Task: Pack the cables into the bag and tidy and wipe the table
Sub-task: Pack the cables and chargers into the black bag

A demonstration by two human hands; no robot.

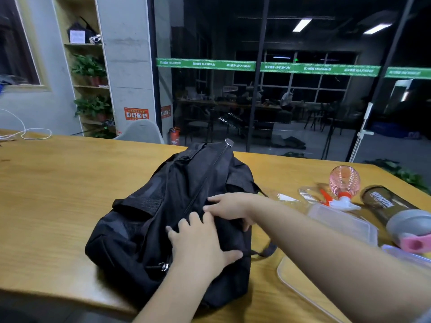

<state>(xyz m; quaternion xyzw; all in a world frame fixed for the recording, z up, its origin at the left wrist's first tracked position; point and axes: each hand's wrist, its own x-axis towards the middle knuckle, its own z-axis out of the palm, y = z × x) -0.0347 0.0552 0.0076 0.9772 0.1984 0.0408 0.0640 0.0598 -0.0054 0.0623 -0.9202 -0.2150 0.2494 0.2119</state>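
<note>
A black fabric bag (149,220) lies on the wooden table (58,183), its zip running along the top. My left hand (200,243) rests flat on the near right side of the bag with fingers spread. My right hand (229,206) reaches in from the right and presses on the bag's top by the zip, fingers curled onto the fabric. A white cable (30,134) lies looped at the table's far left corner. Whether the zip is closed under my hands is hidden.
To the right of the bag lie a pink spray bottle (344,183), a dark shaker bottle with a grey and pink lid (396,210), clear plastic boxes (342,223) and a clear lid (300,283). A grey chair (140,131) stands behind the table. Glass walls lie beyond.
</note>
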